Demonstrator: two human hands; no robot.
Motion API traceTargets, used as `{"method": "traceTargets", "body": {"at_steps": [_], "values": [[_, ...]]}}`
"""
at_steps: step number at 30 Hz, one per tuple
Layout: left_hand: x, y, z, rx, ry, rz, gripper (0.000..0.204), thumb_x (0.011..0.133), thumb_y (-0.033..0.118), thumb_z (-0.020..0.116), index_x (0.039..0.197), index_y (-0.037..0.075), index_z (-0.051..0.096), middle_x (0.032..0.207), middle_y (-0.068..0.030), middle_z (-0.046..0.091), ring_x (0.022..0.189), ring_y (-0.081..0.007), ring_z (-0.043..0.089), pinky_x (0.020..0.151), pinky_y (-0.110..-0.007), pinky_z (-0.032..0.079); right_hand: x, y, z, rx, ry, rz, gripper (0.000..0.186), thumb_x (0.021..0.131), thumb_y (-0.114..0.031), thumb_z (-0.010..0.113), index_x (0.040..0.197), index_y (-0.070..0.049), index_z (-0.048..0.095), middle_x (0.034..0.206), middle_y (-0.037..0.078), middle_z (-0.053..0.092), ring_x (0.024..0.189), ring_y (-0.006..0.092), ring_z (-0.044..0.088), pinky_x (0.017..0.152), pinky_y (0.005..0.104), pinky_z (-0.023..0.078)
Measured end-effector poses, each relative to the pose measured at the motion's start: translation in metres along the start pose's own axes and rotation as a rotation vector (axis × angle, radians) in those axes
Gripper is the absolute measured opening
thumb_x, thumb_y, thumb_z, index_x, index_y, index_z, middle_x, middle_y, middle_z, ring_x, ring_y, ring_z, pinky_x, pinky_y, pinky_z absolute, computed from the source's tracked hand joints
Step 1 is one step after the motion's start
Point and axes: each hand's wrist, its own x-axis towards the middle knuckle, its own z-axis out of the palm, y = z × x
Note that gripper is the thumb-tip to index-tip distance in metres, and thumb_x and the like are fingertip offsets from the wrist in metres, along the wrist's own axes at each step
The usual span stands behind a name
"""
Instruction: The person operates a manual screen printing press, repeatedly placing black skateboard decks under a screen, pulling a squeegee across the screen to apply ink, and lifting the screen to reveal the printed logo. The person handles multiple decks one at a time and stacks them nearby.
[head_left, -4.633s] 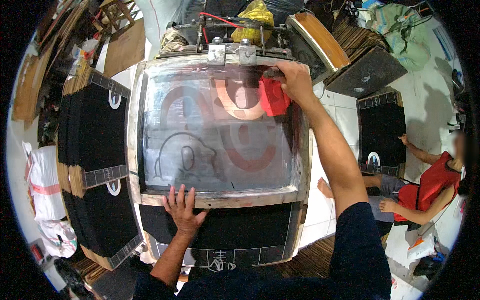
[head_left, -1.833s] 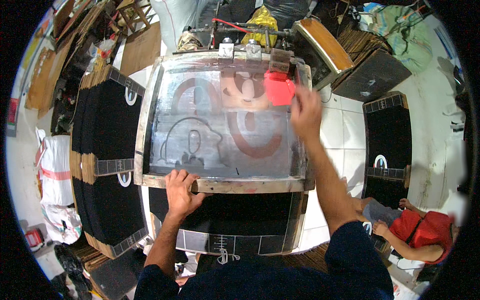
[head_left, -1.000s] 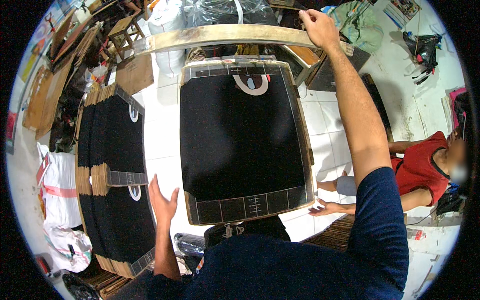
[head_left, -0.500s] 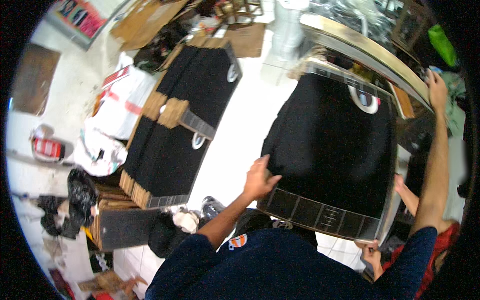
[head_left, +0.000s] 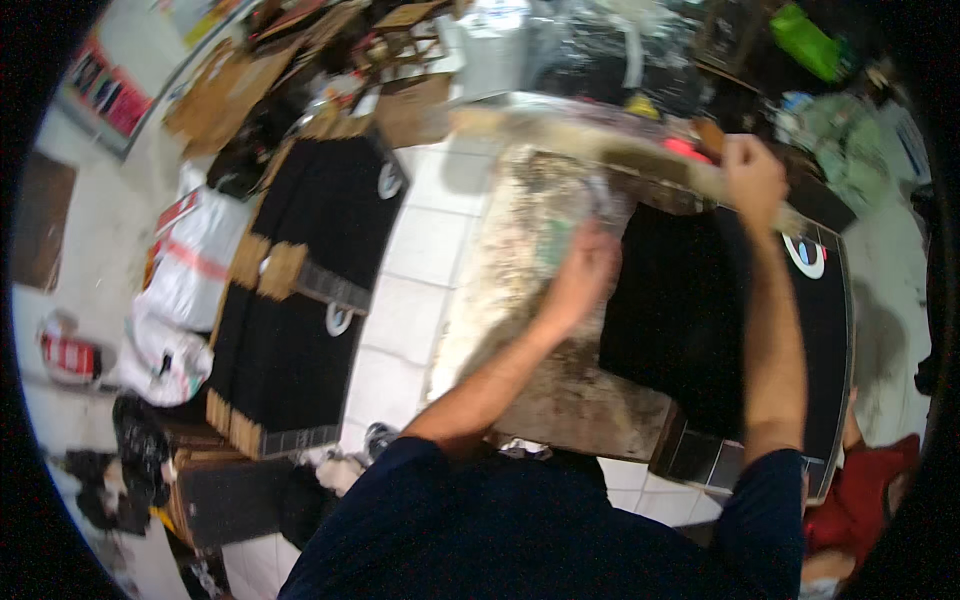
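Observation:
My right hand (head_left: 754, 182) is closed at the right part of a long pale wooden bar (head_left: 560, 132), which lies across the far side of the table. Over the stained, worn tabletop (head_left: 500, 290) hovers my left hand (head_left: 588, 265); motion smears its fingers, so its grip cannot be made out. A board covered in black cloth (head_left: 670, 310) sits right of the left hand, partly beneath my right forearm. Its near edge carries a dark strip with pale lines, and a white oval piece (head_left: 805, 256) shows on its far right part.
Black cloth panels on stacked brown boards (head_left: 285, 340) stand to the left. White sacks (head_left: 195, 255) lean by the wall. A person in a red garment (head_left: 868, 500) is at the lower right. Clear plastic wrapping (head_left: 610, 55) is heaped at the back.
The black cloth board has shifted right, exposing the worn tabletop. My left hand has left the board's left edge and moved right and farther away. My right hand and the bar have moved left.

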Motion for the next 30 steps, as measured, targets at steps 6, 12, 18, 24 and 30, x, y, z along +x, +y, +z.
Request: {"method": "traceTargets", "body": {"at_steps": [6,12,18,24,30], "values": [[0.008,-0.038,0.019,-0.830,0.353,-0.251,0.073,0.106,0.066,0.033,0.149,0.008,0.040,0.141,-0.0169,0.053,0.124,-0.0321,0.054,0.099,-0.051,0.050,-0.141,0.104,0.009,0.652,-0.095,0.089,0.021,0.097,-0.013,0.060,0.110,-0.001,0.071,0.107,0.013,0.072,0.103,0.0211,0.068,0.092,0.0351,0.052],[-0.009,-0.186,0.013,-0.408,0.645,-0.688,0.081,0.104,0.070,0.037,0.148,0.004,0.046,0.130,-0.0161,0.061,0.116,-0.0312,0.058,0.101,-0.049,0.044,-0.351,0.357,0.032,-0.013,-0.107,1.130,0.041,0.104,-0.033,0.056,0.121,0.003,0.066,0.114,0.016,0.072,0.106,0.0288,0.068,0.094,0.0415,0.052],[-0.017,-0.244,0.001,-0.262,0.672,-0.668,0.091,0.105,0.069,0.036,0.163,0.000,0.022,0.167,-0.0185,0.029,0.152,-0.0308,0.030,0.124,-0.046,0.020,-0.525,0.349,0.091,0.796,-1.182,1.638,0.046,0.092,-0.052,0.061,0.114,-0.013,0.069,0.101,0.010,0.069,0.086,0.0252,0.060,0.073,0.0469,0.050],[-0.021,-0.241,0.001,-0.298,0.650,-0.567,0.086,0.106,0.065,0.039,0.161,0.000,0.029,0.162,-0.0154,0.038,0.146,-0.0299,0.039,0.122,-0.043,0.025,-0.553,0.360,0.104,1.302,-0.866,1.932,0.029,0.090,-0.032,0.063,0.106,-0.010,0.072,0.086,0.009,0.068,0.070,0.0251,0.060,0.061,0.0425,0.052],[-0.019,-0.229,0.004,-0.252,0.651,-0.589,0.080,0.106,0.065,0.038,0.157,0.003,0.037,0.154,-0.0122,0.048,0.137,-0.0292,0.047,0.115,-0.042,0.034,-0.588,0.402,0.118,1.332,-0.460,2.005,0.023,0.089,-0.027,0.065,0.103,-0.010,0.072,0.080,0.008,0.068,0.064,0.0250,0.061,0.057,0.0405,0.053]]}}
